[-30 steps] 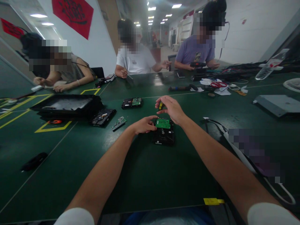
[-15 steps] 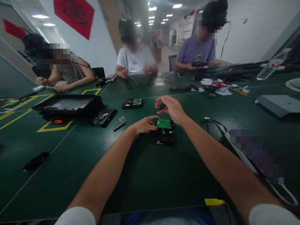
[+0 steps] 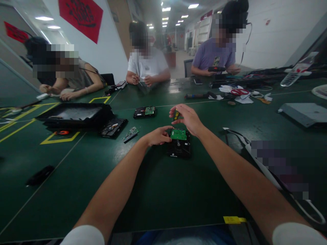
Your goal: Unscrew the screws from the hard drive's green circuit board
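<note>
A black hard drive (image 3: 178,148) with a green circuit board (image 3: 178,134) on top lies on the dark green table (image 3: 158,190) in front of me. My left hand (image 3: 156,136) rests against the drive's left edge, fingers curled on it. My right hand (image 3: 187,117) hovers above the drive's far end and pinches a small tool with a yellow and black handle (image 3: 176,114) between thumb and fingers.
Another hard drive (image 3: 144,111), an opened drive (image 3: 113,127) and a loose circuit board (image 3: 130,133) lie to the left, beside a black tray (image 3: 73,115). Cables (image 3: 268,163) run on the right. Three people work at the far side.
My hands have barely moved. The yellow handle shows again between my right fingers after being turned away. The person in white drew an outstretched hand back in.
</note>
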The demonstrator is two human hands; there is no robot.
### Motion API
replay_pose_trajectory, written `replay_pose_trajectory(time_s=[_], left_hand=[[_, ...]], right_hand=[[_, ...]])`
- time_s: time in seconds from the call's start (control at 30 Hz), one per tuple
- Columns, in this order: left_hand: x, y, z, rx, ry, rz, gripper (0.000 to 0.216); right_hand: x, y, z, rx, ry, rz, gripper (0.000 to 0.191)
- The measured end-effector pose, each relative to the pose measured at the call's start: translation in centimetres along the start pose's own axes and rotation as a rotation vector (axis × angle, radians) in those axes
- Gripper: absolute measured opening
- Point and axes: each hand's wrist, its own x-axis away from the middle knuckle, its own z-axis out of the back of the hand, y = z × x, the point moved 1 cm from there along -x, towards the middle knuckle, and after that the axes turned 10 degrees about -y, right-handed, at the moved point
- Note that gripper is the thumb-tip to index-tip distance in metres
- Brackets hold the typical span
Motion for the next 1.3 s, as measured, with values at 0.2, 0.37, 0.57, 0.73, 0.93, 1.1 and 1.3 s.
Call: replay_pose_trajectory(time_s=[0.2, 0.37, 0.57, 0.73, 0.93, 1.1, 1.3], left_hand=[[0.05, 0.1, 0.0, -0.011, -0.003, 0.009, 0.08], [-0.06, -0.09, 0.08, 0.003, -0.012, -0.007, 0.08], [-0.04, 0.04, -0.02, 0.003, -0.002, -0.01, 0.08], [0.04, 0.21, -0.05, -0.005, -0.006, -0.012, 0.082], [-0.02, 0.04, 0.06, 0.001, -0.011, -0.005, 0.08], [-0.14, -0.12, 0.13, 0.006, 0.0, 0.007, 0.081], [0.07, 0.24, 0.01, -0.006, -0.006, 0.009, 0.081]], right_hand=[[-0.18, 0.4, 0.39, 0.077, 0.058, -0.004, 0.025], [-0.28, 0.59, 0.34, 0.197, 0.053, 0.036, 0.032], [-0.16, 0.47, -0.01, 0.077, 0.054, 0.013, 0.031], [-0.11, 0.29, 0.11, 0.076, 0.04, 0.002, 0.027], [-0.21, 0.55, 0.15, 0.164, 0.033, 0.018, 0.038], [-0.16, 0.67, 0.15, 0.13, 0.067, 0.004, 0.044], [-0.05, 0.17, -0.05, 0.054, 0.012, 0.022, 0.027]])
